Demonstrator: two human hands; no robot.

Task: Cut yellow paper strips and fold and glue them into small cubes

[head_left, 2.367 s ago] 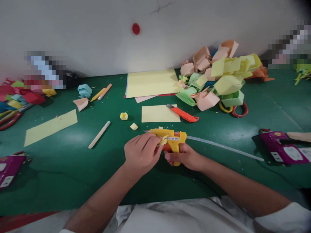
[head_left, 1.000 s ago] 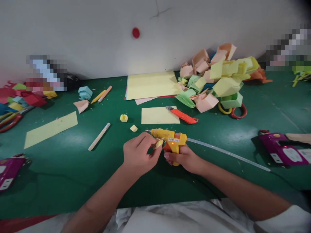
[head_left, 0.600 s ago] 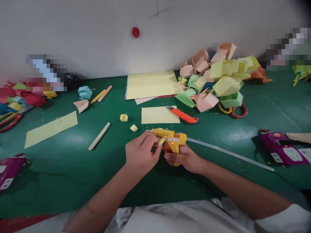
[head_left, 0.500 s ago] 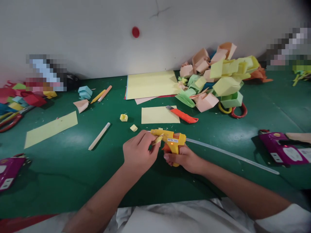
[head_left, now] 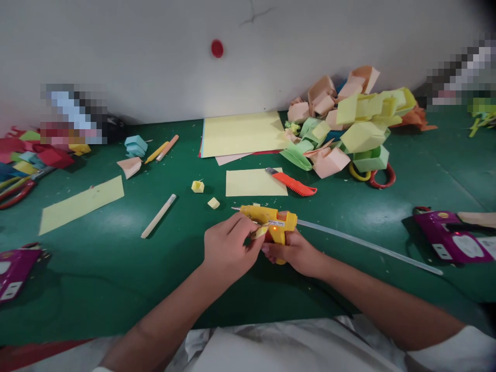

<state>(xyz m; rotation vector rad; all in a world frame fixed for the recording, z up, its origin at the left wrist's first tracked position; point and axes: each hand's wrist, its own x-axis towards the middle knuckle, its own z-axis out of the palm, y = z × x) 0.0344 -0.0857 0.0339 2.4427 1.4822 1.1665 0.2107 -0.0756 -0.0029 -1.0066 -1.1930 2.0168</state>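
My right hand (head_left: 296, 253) is wrapped round the handle of a yellow glue gun (head_left: 258, 213), its metal nozzle pointing left. A long clear glue stick (head_left: 368, 245) sticks out of the back of the gun. Just in front of the gun's body, my left hand (head_left: 230, 245) pinches a small piece of yellow paper (head_left: 261, 231) between thumb and fingers. Beyond my left hand lie a small folded yellow paper box (head_left: 197, 186) and a tiny pale yellow paper piece (head_left: 213, 203).
A red-handled cutter (head_left: 294, 184) lies across a yellow paper sheet (head_left: 248, 183). Behind it is a paper stack (head_left: 244, 135). Folded paper shapes (head_left: 360, 113) are heaped at the back right, over scissors (head_left: 382, 177). Purple power strips (head_left: 451, 237) stand at both sides. A pale stick (head_left: 158, 217) lies left.
My left hand has moved slightly right and down with the yellow paper piece, baring the gun's nozzle. The glue gun in my right hand stays nearly in place.
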